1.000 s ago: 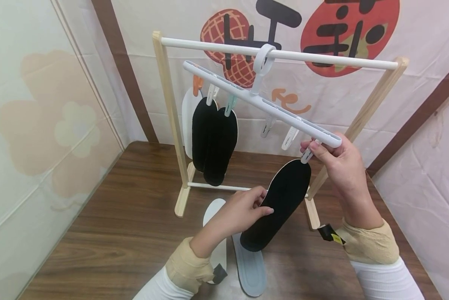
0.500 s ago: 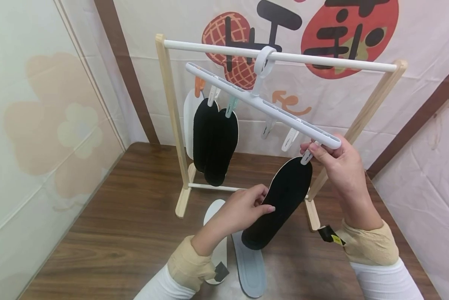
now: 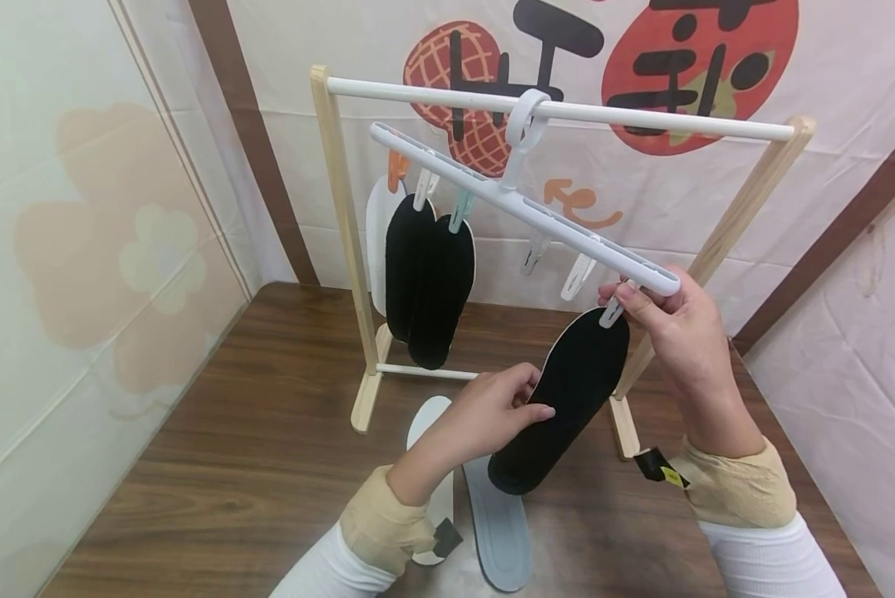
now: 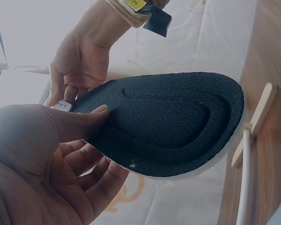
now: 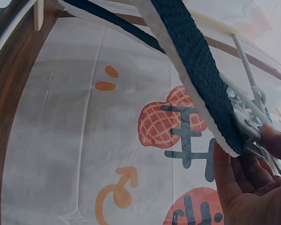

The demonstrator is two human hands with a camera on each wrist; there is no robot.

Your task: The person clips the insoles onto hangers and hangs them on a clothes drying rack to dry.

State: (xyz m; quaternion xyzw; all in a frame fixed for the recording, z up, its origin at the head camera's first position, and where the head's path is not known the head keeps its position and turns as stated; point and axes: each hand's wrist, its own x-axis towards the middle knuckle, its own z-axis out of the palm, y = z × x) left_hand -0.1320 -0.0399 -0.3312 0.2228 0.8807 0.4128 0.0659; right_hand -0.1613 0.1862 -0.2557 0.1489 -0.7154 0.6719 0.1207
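My left hand [image 3: 495, 411] holds a black insole [image 3: 570, 382] by its side edge, thumb on the dark face and fingers behind. Its stitched heel end and pale underside show in the left wrist view. With my right hand [image 3: 682, 332] I pinch a light grey clothes peg [image 3: 612, 311] at the right end of a pale hanger [image 3: 540, 218]. The insole's top end sits at that peg's tip. In the right wrist view the insole [image 5: 192, 70] appears edge-on, with the thumb on the peg. The hanger tilts down toward my right hand.
A wooden rack [image 3: 335, 224] with a white rod [image 3: 432, 97] carries the hanger. Two black insoles [image 3: 438, 291] and a white one [image 3: 376, 249] hang at left. Two free pegs [image 3: 577, 276] hang mid-right. On the table lie a white insole [image 3: 426, 425] and a grey insole [image 3: 501, 531].
My left hand has shifted the black insole slightly up and to the right, so its top end overlaps the peg more. The right hand stays in place.
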